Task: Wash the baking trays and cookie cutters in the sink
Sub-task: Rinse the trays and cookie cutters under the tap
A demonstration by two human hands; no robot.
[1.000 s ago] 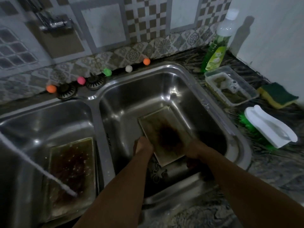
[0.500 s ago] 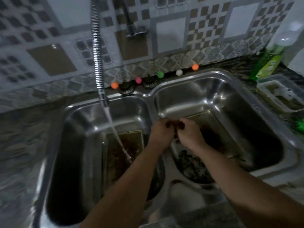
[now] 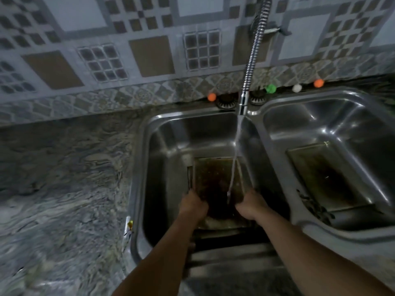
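A dirty, brown-stained baking tray lies in the left basin of a double steel sink. My left hand grips its left edge and my right hand grips its right edge. Water from the flexible tap hose runs onto the tray between my hands. A second stained baking tray lies in the right basin. Dark cookie cutters lie at that tray's near left corner.
Marbled stone counter spreads to the left of the sink. Small coloured balls, orange, green, white and orange, line the sink's back ledge beneath the patterned tiled wall.
My view has swung left. Both hands left the tray in the right basin, met over the divider, and now grip the tray in the left basin under the running water.
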